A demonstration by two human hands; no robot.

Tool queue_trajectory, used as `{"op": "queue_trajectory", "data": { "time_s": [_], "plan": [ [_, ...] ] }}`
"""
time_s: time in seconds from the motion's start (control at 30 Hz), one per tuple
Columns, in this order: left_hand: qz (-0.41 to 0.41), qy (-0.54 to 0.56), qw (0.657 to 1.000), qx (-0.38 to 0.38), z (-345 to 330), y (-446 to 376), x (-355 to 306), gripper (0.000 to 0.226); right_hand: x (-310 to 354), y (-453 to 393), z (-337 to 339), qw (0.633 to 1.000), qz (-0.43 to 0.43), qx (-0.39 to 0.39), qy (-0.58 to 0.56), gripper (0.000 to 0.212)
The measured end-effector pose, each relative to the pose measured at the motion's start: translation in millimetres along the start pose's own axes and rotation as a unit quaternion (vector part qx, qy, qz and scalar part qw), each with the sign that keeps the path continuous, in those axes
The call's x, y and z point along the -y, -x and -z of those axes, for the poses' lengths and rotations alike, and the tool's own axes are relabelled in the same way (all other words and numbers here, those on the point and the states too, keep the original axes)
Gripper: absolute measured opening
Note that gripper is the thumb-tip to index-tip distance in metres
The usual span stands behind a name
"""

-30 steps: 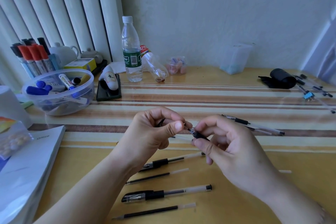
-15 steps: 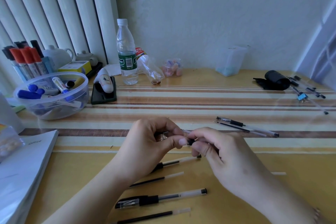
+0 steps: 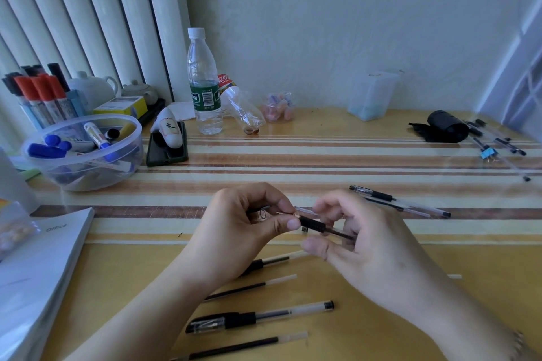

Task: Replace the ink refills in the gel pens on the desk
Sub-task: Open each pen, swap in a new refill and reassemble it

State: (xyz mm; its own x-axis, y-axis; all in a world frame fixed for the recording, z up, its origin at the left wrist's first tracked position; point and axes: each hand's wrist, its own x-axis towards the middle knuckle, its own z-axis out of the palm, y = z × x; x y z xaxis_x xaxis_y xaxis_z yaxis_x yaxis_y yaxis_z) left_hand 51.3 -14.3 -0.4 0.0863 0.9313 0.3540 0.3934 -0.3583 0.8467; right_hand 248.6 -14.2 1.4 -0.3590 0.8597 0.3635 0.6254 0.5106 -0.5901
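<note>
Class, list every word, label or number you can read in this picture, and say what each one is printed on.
"Office": book, bottom left.
Black character on the white object: not readable for certain.
Bottle label: white letters and barcode, too blurred.
Red label on the lying bottle: too blurred.
Yellow box: too small.

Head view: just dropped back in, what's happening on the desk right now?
A person is working on one gel pen above the desk: the right hand grips its barrel, the left hand pinches the tip end. Loose refills and a capped pen lie nearer the person, two more pens beyond.
</note>
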Motion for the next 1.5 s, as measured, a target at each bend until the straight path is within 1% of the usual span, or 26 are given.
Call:
{"op": "queue_trajectory", "data": {
  "time_s": [0.07,0.13,0.17,0.27,0.33,0.4,0.43,0.53,0.63,0.67,0.8,0.87,0.93,1.03,1.07,1.1,1.17,1.2,1.27,1.37,1.5],
  "plan": [
    [-0.002,0.003,1.0,-0.003,1,0,1,0.012,-3,-1,0,1.0,-0.001,-0.007,0.01,0.011],
    [-0.009,0.006,1.0,-0.002,2,0,1,0.01,1,-1,1,0.999,0.011,-0.009,0.039,0.024],
    [-0.012,0.008,1.0,-0.002,2,0,1,0.01,3,0,2,0.999,0.013,0.003,0.039,0.027],
    [-0.014,0.014,1.0,-0.003,2,-1,1,0.01,1,0,-1,1.0,0.004,0.01,0.007,0.022],
    [-0.013,0.014,1.0,-0.004,3,-1,2,0.011,-2,-1,-1,1.0,0.002,-0.003,0.027,0.019],
    [-0.016,0.016,1.0,-0.004,3,-1,3,0.013,0,0,0,0.998,0.01,-0.008,0.06,0.037],
    [-0.018,0.018,1.0,-0.005,3,-1,3,0.015,2,0,1,0.998,0.012,-0.002,0.06,0.039],
    [-0.022,0.018,1.0,-0.009,2,-2,5,0.018,1,0,0,0.999,0.008,0.017,0.038,0.025],
    [-0.028,0.006,0.999,-0.015,0,0,6,0.013,-2,-1,-1,0.995,0.014,-0.005,0.095,0.015],
    [-0.035,0.002,0.999,-0.014,0,1,5,0.01,-1,0,-1,0.994,0.017,-0.007,0.11,0.018],
    [-0.057,-0.013,0.998,0.016,-1,6,3,0.014,-3,0,-4,0.995,0.017,0.006,0.101,0.033],
    [-0.047,-0.024,0.998,0.028,-1,5,2,0.012,-3,-1,-3,0.995,0.011,0.017,0.1,0.037],
    [-0.024,-0.026,0.998,0.049,1,3,3,0.01,-4,-1,-1,0.994,0.002,0.026,0.104,0.035],
    [0.042,0.013,0.994,0.105,5,0,8,0.016,-7,-3,3,0.992,-0.005,-0.002,0.128,0.013],
    [0.059,0.024,0.991,0.12,7,-1,10,0.021,-8,-4,4,0.992,-0.015,-0.017,0.123,0.008],
    [0.064,0.015,0.99,0.128,8,-1,13,0.024,-9,-4,4,0.993,-0.022,-0.03,0.116,0.007],
    [0.06,-0.024,0.989,0.13,10,-1,18,0.023,-11,-5,5,0.993,-0.026,-0.047,0.104,0.012],
    [0.064,-0.025,0.989,0.133,10,-1,17,0.023,-11,-6,6,0.994,-0.025,-0.05,0.097,0.015],
    [0.078,0.009,0.987,0.138,11,-2,14,0.022,-11,-6,7,0.994,-0.025,-0.051,0.092,0.017],
    [0.078,0.036,0.988,0.125,11,-4,13,0.021,-11,-7,6,0.994,-0.018,-0.05,0.091,0.018],
    [0.052,-0.003,0.99,0.13,10,-4,14,0.02,-10,-6,5,0.994,0.005,-0.05,0.092,0.017]
  ]
}}
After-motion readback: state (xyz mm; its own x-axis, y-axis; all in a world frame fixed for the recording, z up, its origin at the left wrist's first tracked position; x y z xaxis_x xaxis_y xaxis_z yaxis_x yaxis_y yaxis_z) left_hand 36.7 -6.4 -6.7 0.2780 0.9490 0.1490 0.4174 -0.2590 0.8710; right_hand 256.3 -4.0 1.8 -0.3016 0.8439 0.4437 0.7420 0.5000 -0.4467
